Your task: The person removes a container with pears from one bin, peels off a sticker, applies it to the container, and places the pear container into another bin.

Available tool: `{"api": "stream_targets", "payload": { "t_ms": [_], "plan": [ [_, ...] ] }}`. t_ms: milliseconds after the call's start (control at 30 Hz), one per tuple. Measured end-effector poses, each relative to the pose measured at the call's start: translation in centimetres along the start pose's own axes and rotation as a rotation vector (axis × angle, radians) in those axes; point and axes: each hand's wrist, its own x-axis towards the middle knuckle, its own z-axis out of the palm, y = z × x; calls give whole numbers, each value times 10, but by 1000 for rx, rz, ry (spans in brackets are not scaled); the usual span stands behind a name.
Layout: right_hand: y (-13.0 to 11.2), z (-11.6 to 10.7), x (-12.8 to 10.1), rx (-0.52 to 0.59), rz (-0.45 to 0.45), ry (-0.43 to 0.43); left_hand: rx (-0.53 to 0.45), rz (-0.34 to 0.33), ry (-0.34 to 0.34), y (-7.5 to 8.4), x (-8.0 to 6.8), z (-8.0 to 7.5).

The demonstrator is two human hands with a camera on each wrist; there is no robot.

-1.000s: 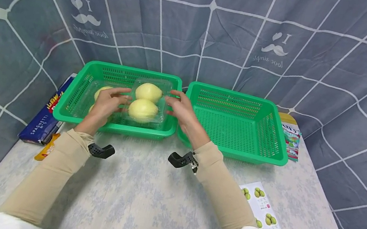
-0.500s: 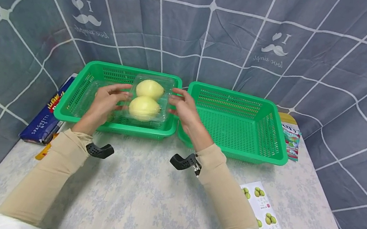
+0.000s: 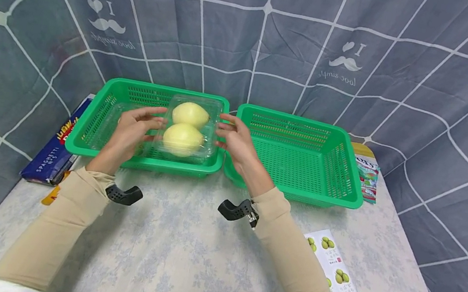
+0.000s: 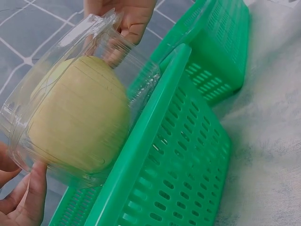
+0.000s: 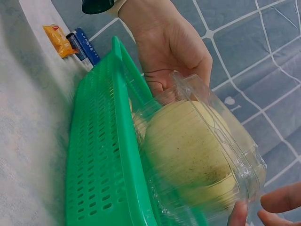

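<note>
One clear box of two yellow fruits: my left hand and right hand are gripping its opposite sides, fingers half bent against the plastic, and are holding it above the right part of the left basket. One second box: sitting to the left inside that basket, partly hidden by my left hand. By my judgement, lifting is done and setting down is pending; the right basket is standing alongside, a printed sheet lying near right.
</note>
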Motion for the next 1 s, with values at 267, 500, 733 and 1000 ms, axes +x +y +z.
{"api": "stream_targets", "payload": {
  "t_ms": [267, 500, 733, 1000],
  "plan": [
    [0, 1, -4, -19, -7, -1, 0, -6, 3, 1, -3, -1],
    [1, 2, -6, -29, -32, 5, 0, -8, -4, 4, -5, -2],
    [-1, 1, -9, -14, -35, -1, 6, -4, -11, 5, -6, -2],
    [1, -2, -14, 6, -26, -5, -3, -5, -37, 5, -11, -2]
  ]
}}
